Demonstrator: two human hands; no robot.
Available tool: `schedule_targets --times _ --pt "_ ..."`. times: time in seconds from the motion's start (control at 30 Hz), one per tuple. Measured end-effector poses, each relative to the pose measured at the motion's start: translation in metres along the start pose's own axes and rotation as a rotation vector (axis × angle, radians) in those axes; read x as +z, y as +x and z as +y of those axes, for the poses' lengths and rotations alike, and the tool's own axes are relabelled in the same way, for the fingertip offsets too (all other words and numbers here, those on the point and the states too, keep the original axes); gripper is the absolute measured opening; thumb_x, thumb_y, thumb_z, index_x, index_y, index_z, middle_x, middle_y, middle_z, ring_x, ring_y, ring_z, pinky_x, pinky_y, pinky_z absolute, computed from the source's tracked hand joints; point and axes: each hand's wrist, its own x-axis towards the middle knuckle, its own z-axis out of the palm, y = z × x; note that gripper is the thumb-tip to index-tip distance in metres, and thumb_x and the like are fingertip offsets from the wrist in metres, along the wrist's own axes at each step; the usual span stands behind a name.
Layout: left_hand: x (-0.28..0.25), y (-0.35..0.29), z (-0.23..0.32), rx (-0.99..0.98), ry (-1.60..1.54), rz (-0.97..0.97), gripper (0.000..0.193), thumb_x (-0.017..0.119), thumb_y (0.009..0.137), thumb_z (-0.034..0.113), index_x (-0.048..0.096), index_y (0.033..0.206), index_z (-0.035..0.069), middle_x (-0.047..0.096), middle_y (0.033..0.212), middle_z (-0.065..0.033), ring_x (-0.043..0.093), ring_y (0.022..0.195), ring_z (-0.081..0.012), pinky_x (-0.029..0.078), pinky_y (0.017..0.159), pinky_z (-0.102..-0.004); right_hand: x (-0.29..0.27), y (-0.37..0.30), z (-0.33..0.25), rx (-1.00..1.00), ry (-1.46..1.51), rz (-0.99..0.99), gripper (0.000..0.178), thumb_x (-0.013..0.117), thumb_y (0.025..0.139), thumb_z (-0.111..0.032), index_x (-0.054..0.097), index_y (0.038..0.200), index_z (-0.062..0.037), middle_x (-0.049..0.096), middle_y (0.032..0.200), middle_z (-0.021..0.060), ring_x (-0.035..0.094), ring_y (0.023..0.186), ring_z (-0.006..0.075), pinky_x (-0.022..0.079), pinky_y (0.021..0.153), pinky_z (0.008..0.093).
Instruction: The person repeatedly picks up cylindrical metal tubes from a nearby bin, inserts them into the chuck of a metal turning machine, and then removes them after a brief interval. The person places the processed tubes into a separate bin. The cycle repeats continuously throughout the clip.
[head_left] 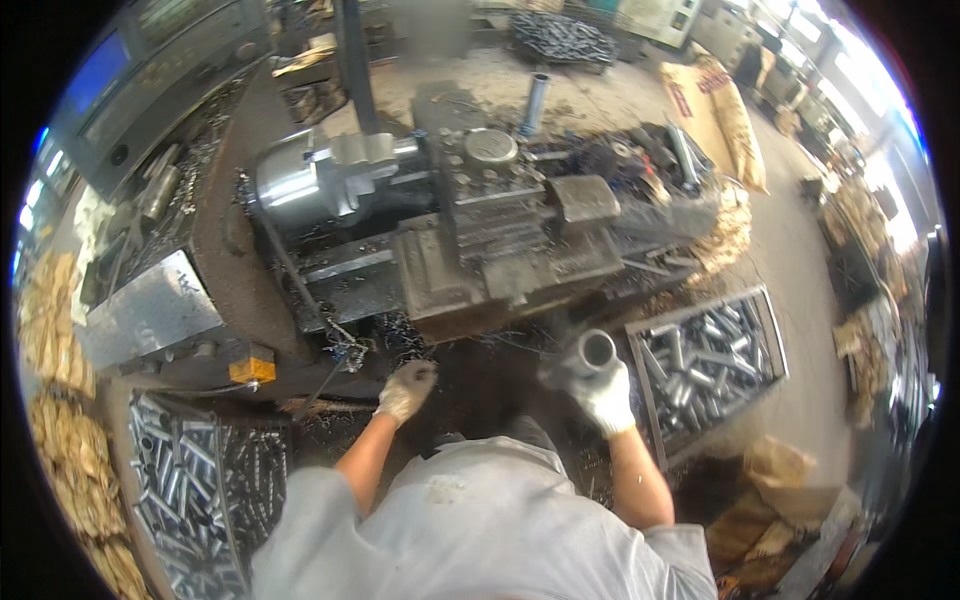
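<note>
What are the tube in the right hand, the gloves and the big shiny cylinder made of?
Tube: probably metal, grey with a paler rim; blur hides its finish. Gloves: likely cloth, whitish, with no shine. Cylinder: smooth, seemingly polished metal, by its bright highlights.

The metal tube (597, 350) is a round, hollow piece in plain grey, its open mouth turned up and showing a pale, bright rim around a darker inside. It is held off the ground in the right grip (608, 400), the gloved fingers against its side. Its lower part is blurred and partly covered, so its full length cannot be told. It sits just left of the crate (645, 395), outside its rim.
</note>
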Motion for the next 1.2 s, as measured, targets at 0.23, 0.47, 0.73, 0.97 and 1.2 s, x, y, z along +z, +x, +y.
schedule_targets --times 0.23,0.47,0.73,0.97,1.2 --pt "-0.119 -0.042 -0.095 -0.365 -0.717 1.437 0.068 0.056 0.111 0.052 0.054 0.151 -0.003 0.072 0.132 -0.0262 0.075 0.113 -0.0351 0.062 0.098 -0.0426 0.052 0.183 -0.041 -0.292 -0.1 -0.232 0.056 0.09 0.079 -0.043 0.075 0.122 -0.0097 0.08 0.105 0.0181 0.079 0.098 0.0369 0.062 0.085 0.0444" --pt "-0.169 -0.054 -0.094 -0.378 0.183 1.55 0.054 0.051 0.115 0.039 0.057 0.15 -0.001 0.069 0.139 -0.0269 0.07 0.117 -0.0399 0.053 0.103 -0.0476 0.024 0.265 -0.034 -0.526 -0.362 -0.66 0.064 0.084 0.084 -0.047 0.068 0.137 -0.0143 0.079 0.108 0.0191 0.077 0.1 0.0402 0.062 0.088 0.0473" --pt "-0.158 -0.019 -0.069 -0.732 0.782 0.612 0.038 0.068 0.1 0.037 0.07 0.122 0.006 0.073 0.115 -0.015 0.071 0.098 -0.0297 0.055 0.086 -0.0418 -0.021 0.427 -0.129 -0.723 0.188 -0.569 0.033 0.076 0.086 -0.013 0.077 0.117 -0.0009 0.079 0.111 0.0165 0.079 0.087 0.0182 0.066 0.078 0.0334" --pt "-0.141 0.165 0.152 0.201 0.916 1.172 0.076 0.08 0.084 0.018 0.051 0.151 -0.001 0.059 0.152 -0.0239 0.053 0.145 -0.0427 0.027 0.13 -0.0595 0.182 0.51 -0.23 -0.926 -0.659 -1.022 0.06 0.081 0.087 -0.038 0.071 0.134 -0.0035 0.079 0.12 0.02 0.078 0.103 0.0298 0.063 0.091 0.0376" --pt "-0.269 0.236 0.238 0.192 1.244 0.843 0.091 0.085 0.071 0.023 0.05 0.154 0.004 0.055 0.156 -0.0226 0.05 0.148 -0.0413 0.036 0.126 -0.0546 0.123 0.67 -0.15 -0.218 -0.354 -1.052 0.038 0.068 0.099 -0.02 0.073 0.129 0.0017 0.076 0.131 0.0216 0.079 0.109 0.027 0.068 0.089 0.036"
